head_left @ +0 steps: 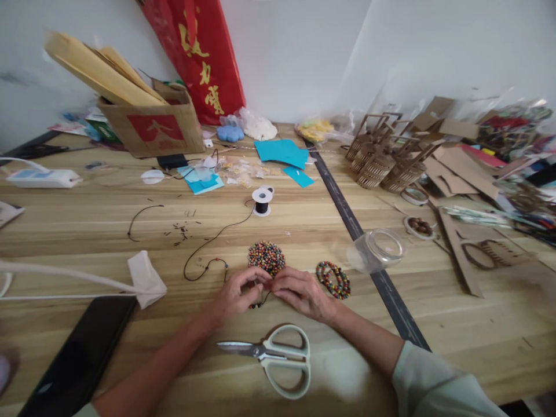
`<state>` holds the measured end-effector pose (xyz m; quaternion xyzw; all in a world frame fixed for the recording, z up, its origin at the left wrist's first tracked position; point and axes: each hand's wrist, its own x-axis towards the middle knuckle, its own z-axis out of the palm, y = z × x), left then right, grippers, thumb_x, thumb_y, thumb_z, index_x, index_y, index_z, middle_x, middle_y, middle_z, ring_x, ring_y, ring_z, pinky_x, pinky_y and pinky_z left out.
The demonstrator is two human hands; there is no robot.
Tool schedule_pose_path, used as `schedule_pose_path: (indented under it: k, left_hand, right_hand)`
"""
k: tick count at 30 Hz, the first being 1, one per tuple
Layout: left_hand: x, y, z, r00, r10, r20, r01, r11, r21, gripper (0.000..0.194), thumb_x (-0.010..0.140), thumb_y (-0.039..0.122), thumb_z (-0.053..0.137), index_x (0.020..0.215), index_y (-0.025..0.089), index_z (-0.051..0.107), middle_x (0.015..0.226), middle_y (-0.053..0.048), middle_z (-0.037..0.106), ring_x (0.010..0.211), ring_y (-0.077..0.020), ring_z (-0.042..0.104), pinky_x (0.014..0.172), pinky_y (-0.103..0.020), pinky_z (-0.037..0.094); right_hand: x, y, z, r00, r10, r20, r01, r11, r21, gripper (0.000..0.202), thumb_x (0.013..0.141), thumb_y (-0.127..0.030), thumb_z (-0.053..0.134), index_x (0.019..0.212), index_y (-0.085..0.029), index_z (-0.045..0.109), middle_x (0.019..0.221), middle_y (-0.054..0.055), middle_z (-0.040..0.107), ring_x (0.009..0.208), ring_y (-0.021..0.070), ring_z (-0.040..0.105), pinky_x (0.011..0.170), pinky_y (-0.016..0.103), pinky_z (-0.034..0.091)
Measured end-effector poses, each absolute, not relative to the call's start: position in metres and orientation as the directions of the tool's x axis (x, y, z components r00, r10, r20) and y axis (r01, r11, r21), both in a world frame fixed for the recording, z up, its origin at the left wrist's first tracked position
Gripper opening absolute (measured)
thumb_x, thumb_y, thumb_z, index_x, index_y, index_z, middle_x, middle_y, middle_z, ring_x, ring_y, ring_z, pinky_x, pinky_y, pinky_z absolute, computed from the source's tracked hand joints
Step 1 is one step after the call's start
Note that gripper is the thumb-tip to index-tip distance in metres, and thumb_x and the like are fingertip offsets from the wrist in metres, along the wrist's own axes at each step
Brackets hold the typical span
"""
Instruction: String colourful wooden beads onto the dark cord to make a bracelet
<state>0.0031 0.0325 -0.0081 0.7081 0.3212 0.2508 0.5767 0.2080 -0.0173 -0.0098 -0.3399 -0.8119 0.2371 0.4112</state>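
Observation:
My left hand (243, 289) and my right hand (303, 291) meet at the fingertips, both pinched on a thin black cord (266, 298). A few dark beads (255, 306) hang on the cord below my left fingers. Just beyond the fingertips lies a round pile of multicoloured beads (266, 255). From a white spool of black cord (262, 202), the line curves left across the table and back toward my left hand, with a few small beads (207, 267) spaced along it. A coiled string of beads (333, 280) rests right of my right hand. What is between the fingertips is mostly hidden.
Scissors (278, 354) with cream handles lie in front of my wrists. A black phone (82, 353) is at the left, a clear plastic jar (380, 249) at the right. Behind stand a cardboard box (152, 130), blue cards (281, 153) and small bamboo baskets (376, 162).

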Motion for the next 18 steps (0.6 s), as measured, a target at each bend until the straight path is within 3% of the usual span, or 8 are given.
schedule_pose_path:
  k: [10, 18]
  left_hand:
    - [0.006, 0.032, -0.0079, 0.664, 0.741, -0.096, 0.261, -0.11, 0.959, 0.014, 0.073, 0.027, 0.069, 0.079, 0.014, 0.07, 0.07, -0.002, 0.071, 0.062, -0.013, 0.06, 0.059, -0.022, 0.046]
    - [0.0064, 0.0323, -0.0023, 0.64, 0.763, -0.091, 0.282, -0.123, 0.952, 0.019, 0.077, 0.03, 0.062, 0.068, 0.014, 0.065, 0.059, 0.001, 0.06, 0.054, -0.01, 0.049, 0.053, -0.02, 0.039]
  right_hand:
    - [0.2095, -0.019, -0.0106, -0.434, 0.746, 0.506, 0.39, 0.662, -0.64, 0.019, 0.1, -0.027, 0.048, 0.097, -0.018, 0.065, 0.091, 0.008, 0.064, 0.082, 0.0149, 0.062, 0.071, 0.024, 0.054]
    - [0.2086, -0.0186, -0.0082, -0.384, 0.784, 0.487, 0.365, 0.614, -0.7, 0.015, 0.098, -0.026, 0.051, 0.098, -0.016, 0.062, 0.087, 0.009, 0.064, 0.08, 0.0164, 0.062, 0.069, 0.026, 0.052]
